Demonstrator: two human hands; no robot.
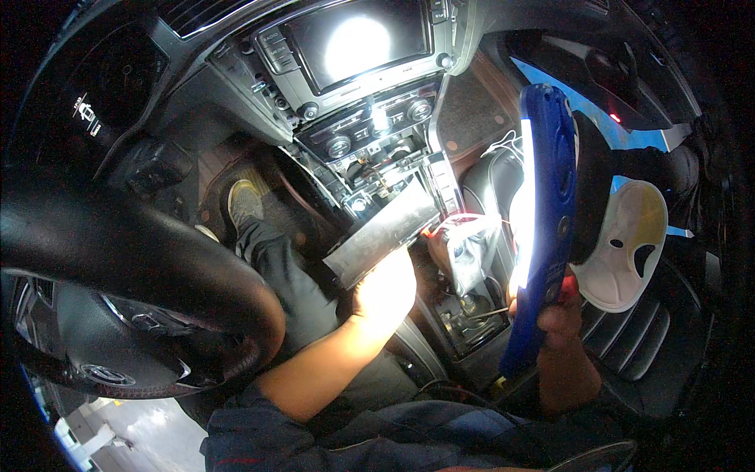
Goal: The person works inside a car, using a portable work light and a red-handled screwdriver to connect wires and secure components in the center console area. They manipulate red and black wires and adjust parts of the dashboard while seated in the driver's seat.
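Observation:
My left hand [387, 285] grips a flat dark trim panel [381, 236] by its lower edge. The panel tilts over the opened centre console [377, 177]. My right hand [560, 322] is closed around the lower part of a long blue work light [550, 189], whose bright strip faces the console; the light hides part of the hand. From the fingertips on its left side a thin metal shaft [491, 313] pokes out toward the gear lever base [470, 307]. Above that base a loose silvery gear lever boot [470, 256] hangs with a reddish wire beside it.
A steering wheel [149, 259] fills the left. Ahead are a screen [358, 39] with glare and a climate control panel [377, 130] with knobs. A pale moulded piece [625, 248] rests by the passenger seat [637, 346]. Beyond the open passenger door [605, 71] stands someone in dark clothes [672, 169].

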